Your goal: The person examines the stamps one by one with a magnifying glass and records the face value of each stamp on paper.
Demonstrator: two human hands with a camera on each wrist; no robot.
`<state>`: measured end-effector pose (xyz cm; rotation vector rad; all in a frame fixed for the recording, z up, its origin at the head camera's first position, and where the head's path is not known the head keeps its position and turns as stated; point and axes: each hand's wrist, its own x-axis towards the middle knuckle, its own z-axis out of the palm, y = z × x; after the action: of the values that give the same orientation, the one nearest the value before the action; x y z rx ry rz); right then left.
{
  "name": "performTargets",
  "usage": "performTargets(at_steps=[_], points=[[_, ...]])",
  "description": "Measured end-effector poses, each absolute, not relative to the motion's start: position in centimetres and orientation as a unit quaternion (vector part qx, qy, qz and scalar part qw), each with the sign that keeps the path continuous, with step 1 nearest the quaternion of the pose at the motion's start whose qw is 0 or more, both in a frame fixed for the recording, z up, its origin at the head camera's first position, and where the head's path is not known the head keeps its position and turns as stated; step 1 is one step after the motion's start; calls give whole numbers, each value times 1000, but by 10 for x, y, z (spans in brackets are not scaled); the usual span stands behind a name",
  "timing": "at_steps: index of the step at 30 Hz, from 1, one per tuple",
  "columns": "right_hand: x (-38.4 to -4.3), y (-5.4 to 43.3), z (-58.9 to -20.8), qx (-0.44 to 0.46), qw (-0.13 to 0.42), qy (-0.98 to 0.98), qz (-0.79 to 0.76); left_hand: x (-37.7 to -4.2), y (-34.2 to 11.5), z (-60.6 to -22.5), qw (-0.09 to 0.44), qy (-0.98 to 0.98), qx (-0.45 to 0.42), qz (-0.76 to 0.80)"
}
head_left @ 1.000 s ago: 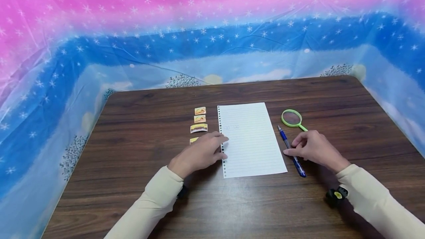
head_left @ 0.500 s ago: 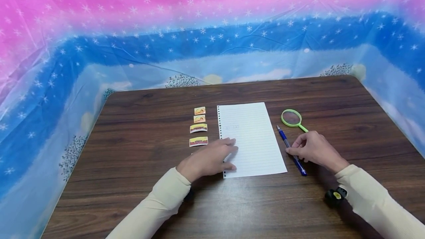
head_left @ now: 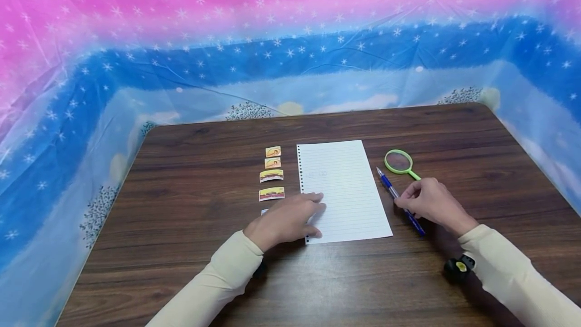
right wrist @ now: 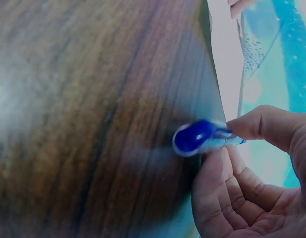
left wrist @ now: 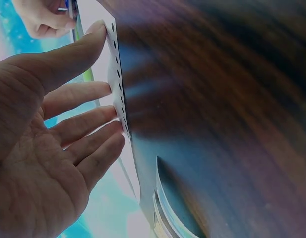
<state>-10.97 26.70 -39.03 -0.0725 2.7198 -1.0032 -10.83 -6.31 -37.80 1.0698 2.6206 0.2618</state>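
A lined loose-leaf sheet with punched holes down its left edge lies on the table. My left hand rests across its lower left edge, fingers spread; in the left wrist view the fingertips touch the paper by the holes. To the sheet's right, my right hand pinches a blue pen between thumb and fingers. The pen's tip points up and left, toward the sheet's right edge. In the right wrist view the blue rear end of the pen sticks out from the fingers.
A green magnifying glass lies just beyond my right hand, its handle running toward the fingers. Left of the sheet, several small yellow and orange printed slips stand in a column, the nearest partly behind my left hand. Patterned cloth surrounds the brown table.
My left hand has moved right and toward me, farther onto the sheet, uncovering a slip. The pen has turned a little in my right hand, its tip shifting left and its rear end right.
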Motion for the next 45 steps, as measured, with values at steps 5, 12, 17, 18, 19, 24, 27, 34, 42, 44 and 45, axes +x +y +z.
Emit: performTargets(at_steps=[5,12,17,18,19,24,27,34,42,44,45], points=[[-111,269,-388,-22,103,932,-348,-108,-63,-378,141,912,374,88],[-113,271,-385,-22,97,921,-376,-108,-63,-379,135,913,376,86],[-116,273,-385,-17,117,902,-415,-108,-62,-379,131,912,378,86],[-117,273,-385,-17,118,901,-418,-108,-62,-379,131,912,379,86],[-117,274,-384,-17,119,900,-419,-108,-62,-379,131,912,379,86],[-120,275,-380,-20,111,895,-432,-107,-62,-379,131,912,379,86],[-123,276,-379,-24,101,891,-442,-107,-62,-379,130,912,379,87],[-130,275,-375,-19,86,881,-466,-107,-63,-378,130,912,378,88],[-137,274,-372,-20,84,879,-469,-107,-63,-379,129,912,379,89],[-139,274,-372,-20,86,877,-473,-107,-63,-379,128,911,382,88],[-140,273,-371,-17,86,876,-474,-107,-63,-379,127,911,383,87]])
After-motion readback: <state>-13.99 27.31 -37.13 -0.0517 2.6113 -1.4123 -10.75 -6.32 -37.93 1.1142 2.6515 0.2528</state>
